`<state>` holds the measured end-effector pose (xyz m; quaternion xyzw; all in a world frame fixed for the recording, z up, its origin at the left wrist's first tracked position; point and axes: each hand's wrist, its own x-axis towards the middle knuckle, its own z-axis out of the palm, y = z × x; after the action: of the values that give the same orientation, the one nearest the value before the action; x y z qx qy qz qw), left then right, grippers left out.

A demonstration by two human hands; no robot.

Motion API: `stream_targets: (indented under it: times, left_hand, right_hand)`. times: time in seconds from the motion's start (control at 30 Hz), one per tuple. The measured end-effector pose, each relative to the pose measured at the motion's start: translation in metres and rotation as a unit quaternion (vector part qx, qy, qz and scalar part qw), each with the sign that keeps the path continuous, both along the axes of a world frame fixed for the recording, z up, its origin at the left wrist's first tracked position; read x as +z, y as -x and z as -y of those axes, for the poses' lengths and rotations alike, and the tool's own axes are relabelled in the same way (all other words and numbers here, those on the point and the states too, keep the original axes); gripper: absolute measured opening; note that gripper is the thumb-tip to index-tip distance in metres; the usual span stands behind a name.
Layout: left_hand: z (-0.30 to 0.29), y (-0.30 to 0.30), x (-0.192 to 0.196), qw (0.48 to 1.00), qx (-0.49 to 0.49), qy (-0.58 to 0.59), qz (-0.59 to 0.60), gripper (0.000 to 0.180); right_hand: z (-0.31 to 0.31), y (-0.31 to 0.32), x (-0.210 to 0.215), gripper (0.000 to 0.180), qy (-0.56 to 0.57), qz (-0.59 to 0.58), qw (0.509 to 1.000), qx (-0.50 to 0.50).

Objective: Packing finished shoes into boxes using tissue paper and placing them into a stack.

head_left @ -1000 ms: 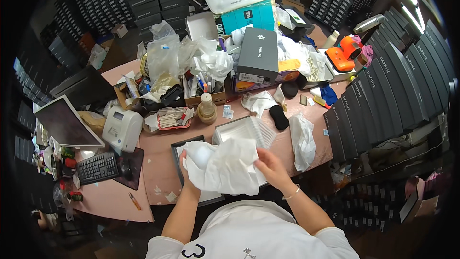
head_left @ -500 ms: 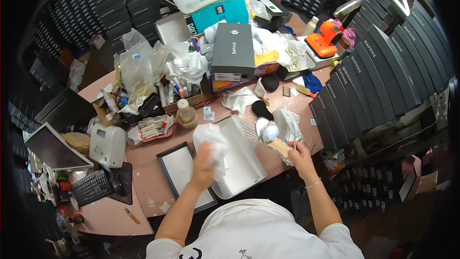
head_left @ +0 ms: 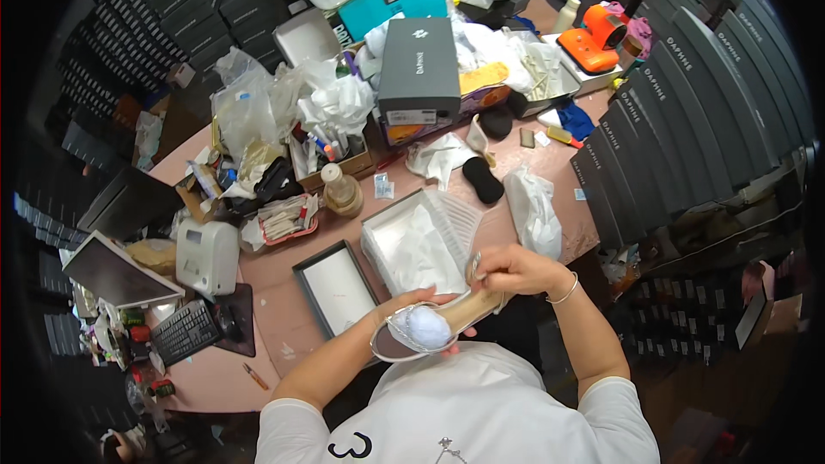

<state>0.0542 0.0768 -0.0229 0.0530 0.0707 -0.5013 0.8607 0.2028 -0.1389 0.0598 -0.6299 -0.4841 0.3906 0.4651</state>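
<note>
Close to my body I hold a sandal (head_left: 460, 316) with a silvery strap, a tan insole and a ball of white stuffing under the toe strap. My left hand (head_left: 418, 296) is closed around its front half from beneath, the fingertips showing past the near edge. At the heel end my right hand (head_left: 514, 273) pinches the strap, fingers closed. Just beyond lies an open shoebox (head_left: 375, 245) with crumpled white tissue paper (head_left: 425, 249) inside. To its left rests a dark-rimmed box lid (head_left: 311, 268), pale side up. A white-wrapped bundle (head_left: 534, 213) lies right of the shoebox.
Behind the shoebox are a black pad (head_left: 483, 180), a bottle (head_left: 341, 192) and a closed grey shoebox (head_left: 419, 69) on a pile. Tall stacks of shoeboxes (head_left: 679, 112) flank the table's right side. A keyboard (head_left: 185, 332) and label printer (head_left: 206, 258) are at left.
The sandal has come in toward my body, and my left hand has moved from the white paper to grip it. The tissue now lies in the shoebox. My right hand stays at the heel.
</note>
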Motion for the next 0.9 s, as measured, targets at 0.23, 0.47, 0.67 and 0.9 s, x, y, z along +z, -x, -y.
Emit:
stream_targets:
  times: [0.23,0.47,0.67,0.9]
  left_hand:
    - [-0.002,0.008,0.007,0.921,0.356,-0.157,0.007,0.059]
    - [-0.002,0.015,-0.007,0.881,0.437,-0.178,-0.035,0.047]
    - [0.007,0.017,0.003,0.718,0.574,-0.382,0.091,0.056]
    - [-0.065,0.056,-0.031,0.820,0.437,-0.359,0.092,0.070]
  right_hand:
    - [-0.022,0.057,0.000,0.062,-0.072,0.040,0.975,-0.205]
    - [-0.056,0.096,-0.047,0.071,-0.016,0.265,0.948,-0.175]
    - [-0.042,0.124,-0.057,0.061,0.005,-0.505,0.829,-0.239]
    - [-0.003,0.064,-0.034,0.035,0.030,-0.336,0.930,-0.143]
